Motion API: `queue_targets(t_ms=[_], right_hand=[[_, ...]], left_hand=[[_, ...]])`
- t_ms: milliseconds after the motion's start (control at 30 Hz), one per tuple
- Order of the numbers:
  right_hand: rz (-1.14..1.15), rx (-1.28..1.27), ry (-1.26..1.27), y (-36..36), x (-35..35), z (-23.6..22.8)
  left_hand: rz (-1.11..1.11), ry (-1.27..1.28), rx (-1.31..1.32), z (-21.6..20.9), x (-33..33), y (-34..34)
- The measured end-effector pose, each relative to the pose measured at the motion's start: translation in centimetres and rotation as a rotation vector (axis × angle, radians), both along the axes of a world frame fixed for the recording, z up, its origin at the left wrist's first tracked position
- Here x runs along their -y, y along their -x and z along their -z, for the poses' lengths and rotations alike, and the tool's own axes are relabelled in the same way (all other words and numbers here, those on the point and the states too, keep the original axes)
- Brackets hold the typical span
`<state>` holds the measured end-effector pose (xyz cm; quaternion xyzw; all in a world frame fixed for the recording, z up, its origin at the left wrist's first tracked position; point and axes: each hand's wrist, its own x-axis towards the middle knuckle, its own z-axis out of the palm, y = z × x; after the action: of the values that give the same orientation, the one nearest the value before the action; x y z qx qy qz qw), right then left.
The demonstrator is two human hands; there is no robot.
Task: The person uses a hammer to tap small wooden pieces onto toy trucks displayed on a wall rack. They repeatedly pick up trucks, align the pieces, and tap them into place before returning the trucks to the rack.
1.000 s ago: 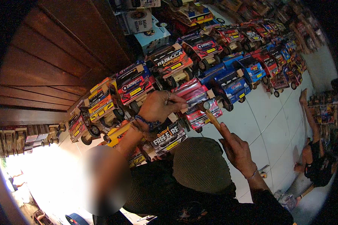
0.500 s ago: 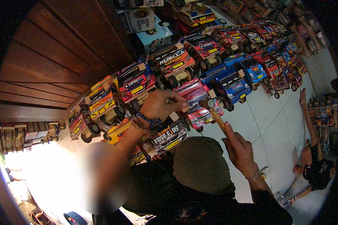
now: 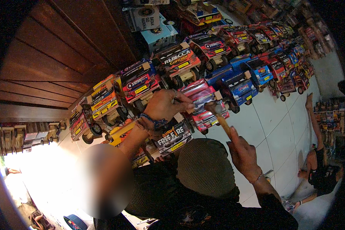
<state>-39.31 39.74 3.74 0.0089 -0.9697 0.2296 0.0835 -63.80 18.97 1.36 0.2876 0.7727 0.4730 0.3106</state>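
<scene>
My left hand (image 3: 166,105) reaches in from the lower left, a dark beaded bracelet on its wrist. Its fingers pinch what looks like a small pale wooden piece (image 3: 189,111) against the left side of a pink-red toy truck (image 3: 206,111). From the lower right comes my right hand (image 3: 243,156), wrapped round the wooden handle of a hammer (image 3: 223,124). The hammer's head is over the right front of that truck; whether it touches cannot be made out. Another small wooden block (image 3: 218,95) juts from the truck's upper right corner.
Rows of colourful toy trucks, among them a blue one (image 3: 239,89) and a black-white one (image 3: 175,138), crowd around on the white tiled floor (image 3: 262,119). Brown wooden panelling (image 3: 61,57) stands at upper left. Another person's arm and leg (image 3: 316,153) show at far right.
The hammer's head has dropped slightly toward the truck and looks blurred. My left hand stays at the truck's side.
</scene>
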Motion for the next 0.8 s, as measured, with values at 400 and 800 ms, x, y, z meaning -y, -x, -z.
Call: queue_targets(t_ms=[400, 800], right_hand=[[0.006, 0.473, -0.064, -0.1, 0.3, -1.1], [0.035, 0.343, 0.007, 0.9, 0.2, -1.2]], left_hand=[[-0.01, 0.054, -0.007, -0.6, -0.1, -0.1], [-0.009, 0.055, -0.03, -1.4, 0.0, -0.3]])
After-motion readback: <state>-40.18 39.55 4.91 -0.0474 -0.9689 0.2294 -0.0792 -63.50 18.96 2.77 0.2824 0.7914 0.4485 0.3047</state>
